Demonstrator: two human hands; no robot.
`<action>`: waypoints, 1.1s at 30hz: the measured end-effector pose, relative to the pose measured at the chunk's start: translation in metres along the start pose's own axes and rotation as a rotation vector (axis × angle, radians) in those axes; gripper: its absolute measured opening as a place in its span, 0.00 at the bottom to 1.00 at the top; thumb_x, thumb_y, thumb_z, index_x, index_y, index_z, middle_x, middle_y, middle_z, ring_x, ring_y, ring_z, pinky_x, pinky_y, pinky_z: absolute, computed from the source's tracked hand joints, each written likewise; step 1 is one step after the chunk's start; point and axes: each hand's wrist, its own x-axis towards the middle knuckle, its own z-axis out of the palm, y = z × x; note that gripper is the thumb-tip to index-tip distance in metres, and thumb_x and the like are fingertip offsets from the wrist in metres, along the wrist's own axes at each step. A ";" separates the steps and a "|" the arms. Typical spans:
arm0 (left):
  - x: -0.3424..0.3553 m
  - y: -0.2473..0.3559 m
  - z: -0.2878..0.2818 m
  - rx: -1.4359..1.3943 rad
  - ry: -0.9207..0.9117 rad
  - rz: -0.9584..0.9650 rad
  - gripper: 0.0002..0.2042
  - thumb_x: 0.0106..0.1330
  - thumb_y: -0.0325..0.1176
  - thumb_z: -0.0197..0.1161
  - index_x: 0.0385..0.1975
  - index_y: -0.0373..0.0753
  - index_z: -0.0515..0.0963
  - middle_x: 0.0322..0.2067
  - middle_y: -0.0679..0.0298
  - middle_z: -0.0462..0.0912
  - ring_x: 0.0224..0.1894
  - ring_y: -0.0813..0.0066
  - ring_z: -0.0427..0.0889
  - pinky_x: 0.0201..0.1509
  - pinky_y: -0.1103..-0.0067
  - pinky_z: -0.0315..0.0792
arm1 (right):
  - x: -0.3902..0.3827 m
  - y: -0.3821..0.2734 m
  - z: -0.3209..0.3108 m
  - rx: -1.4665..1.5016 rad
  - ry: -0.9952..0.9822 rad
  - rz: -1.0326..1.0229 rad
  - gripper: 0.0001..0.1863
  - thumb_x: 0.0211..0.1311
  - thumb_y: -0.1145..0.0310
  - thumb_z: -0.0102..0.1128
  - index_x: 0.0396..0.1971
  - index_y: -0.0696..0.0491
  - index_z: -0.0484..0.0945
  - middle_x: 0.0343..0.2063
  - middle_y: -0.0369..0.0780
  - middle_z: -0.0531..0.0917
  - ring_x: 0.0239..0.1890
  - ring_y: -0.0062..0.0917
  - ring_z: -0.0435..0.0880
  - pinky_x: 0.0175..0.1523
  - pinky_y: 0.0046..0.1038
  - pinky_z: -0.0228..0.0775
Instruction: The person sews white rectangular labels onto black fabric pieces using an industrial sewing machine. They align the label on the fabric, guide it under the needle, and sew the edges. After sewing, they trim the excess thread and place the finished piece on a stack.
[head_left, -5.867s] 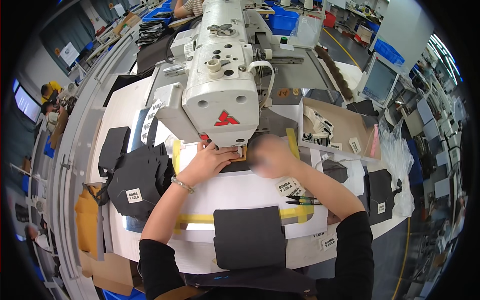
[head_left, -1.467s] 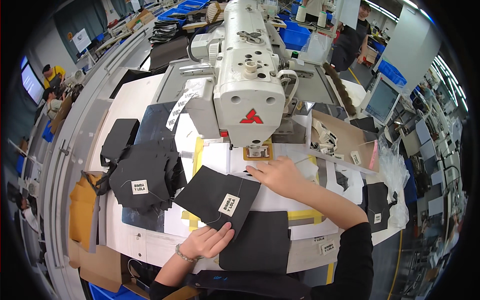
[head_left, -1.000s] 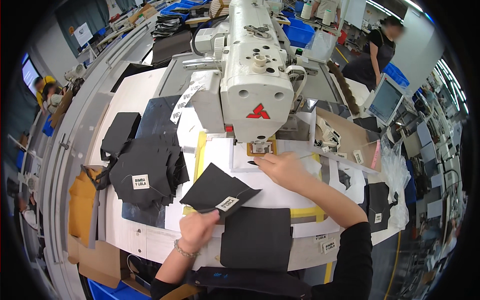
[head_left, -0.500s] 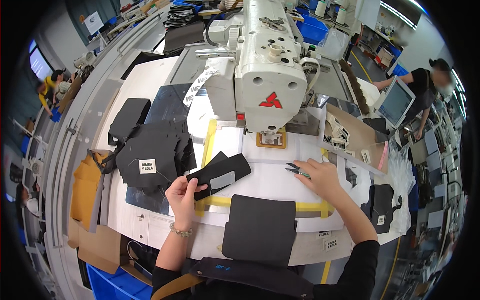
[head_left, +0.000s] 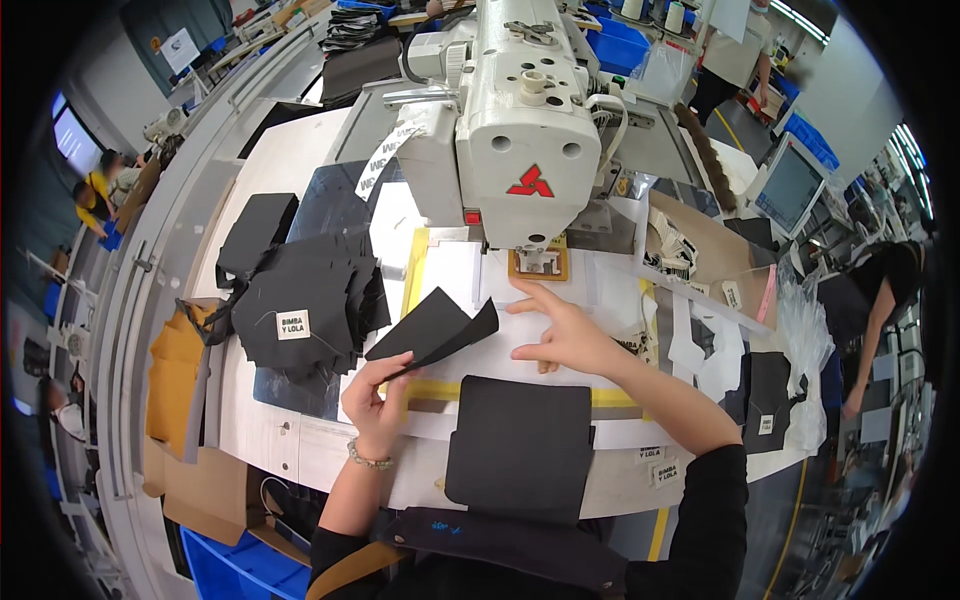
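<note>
My left hand (head_left: 375, 405) pinches the lower left end of a folded black fabric piece (head_left: 430, 328) between thumb and fingers. The piece is raised at an angle over the white work plate (head_left: 485, 345), its flap standing up on the right. To its right, my right hand (head_left: 570, 338) hovers with thumb and forefinger stretched apart; no tool shows in it. Just beyond that hand is the presser clamp (head_left: 540, 262) of a white sewing machine (head_left: 525, 150). A flat black fabric panel (head_left: 520, 440) lies in front of me, at the near edge.
A stack of black pieces (head_left: 310, 330) with a white label patch (head_left: 293, 325) lies at left, beside mustard fabric (head_left: 175, 390). At right are a cardboard tray of labels (head_left: 705, 260), a labelled black piece (head_left: 768, 400), clear plastic (head_left: 805, 350) and a screen (head_left: 788, 195). People stand farther off.
The fabric piece has turned over and folded, hiding its grey patch. My right hand has moved left and spread its fingers; the thread snips it held no longer show.
</note>
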 end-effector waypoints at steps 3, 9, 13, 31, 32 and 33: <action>-0.004 0.002 -0.001 0.124 -0.112 0.170 0.07 0.53 0.15 0.63 0.30 0.33 0.76 0.38 0.49 0.86 0.37 0.65 0.86 0.41 0.78 0.78 | 0.021 0.012 0.010 0.237 -0.154 0.049 0.30 0.53 0.79 0.67 0.59 0.57 0.71 0.62 0.48 0.70 0.26 0.25 0.85 0.33 0.22 0.78; -0.003 0.001 -0.005 0.243 -0.197 0.436 0.12 0.45 0.20 0.67 0.28 0.41 0.75 0.43 0.54 0.86 0.23 0.71 0.76 0.25 0.79 0.67 | 0.001 0.011 0.015 -0.168 0.079 -0.491 0.09 0.51 0.82 0.63 0.34 0.58 0.82 0.56 0.47 0.78 0.41 0.28 0.86 0.44 0.23 0.77; 0.000 0.013 -0.014 0.334 -0.582 0.735 0.08 0.49 0.26 0.64 0.29 0.39 0.74 0.46 0.52 0.83 0.30 0.68 0.81 0.36 0.78 0.77 | -0.052 0.012 0.001 -0.716 0.193 -0.891 0.10 0.49 0.80 0.65 0.34 0.59 0.80 0.56 0.49 0.77 0.37 0.31 0.85 0.38 0.27 0.78; -0.024 0.036 -0.019 0.710 -0.834 0.906 0.15 0.50 0.28 0.64 0.40 0.46 0.84 0.31 0.76 0.74 0.28 0.85 0.69 0.30 0.85 0.58 | -0.110 0.061 0.015 -1.001 0.195 -0.782 0.17 0.43 0.72 0.65 0.39 0.48 0.83 0.45 0.33 0.81 0.41 0.23 0.77 0.43 0.28 0.63; -0.025 0.036 -0.020 0.713 -0.828 0.890 0.15 0.50 0.28 0.63 0.40 0.46 0.84 0.31 0.76 0.74 0.28 0.85 0.69 0.30 0.84 0.58 | -0.105 0.062 0.014 -0.987 0.202 -0.779 0.17 0.43 0.72 0.66 0.39 0.48 0.83 0.45 0.33 0.81 0.41 0.23 0.77 0.44 0.28 0.63; -0.025 0.035 -0.020 0.714 -0.822 0.875 0.15 0.50 0.28 0.63 0.40 0.47 0.84 0.30 0.76 0.74 0.29 0.85 0.69 0.31 0.84 0.58 | -0.100 0.064 0.013 -0.974 0.210 -0.776 0.18 0.43 0.72 0.66 0.39 0.48 0.83 0.44 0.33 0.81 0.41 0.23 0.77 0.44 0.29 0.63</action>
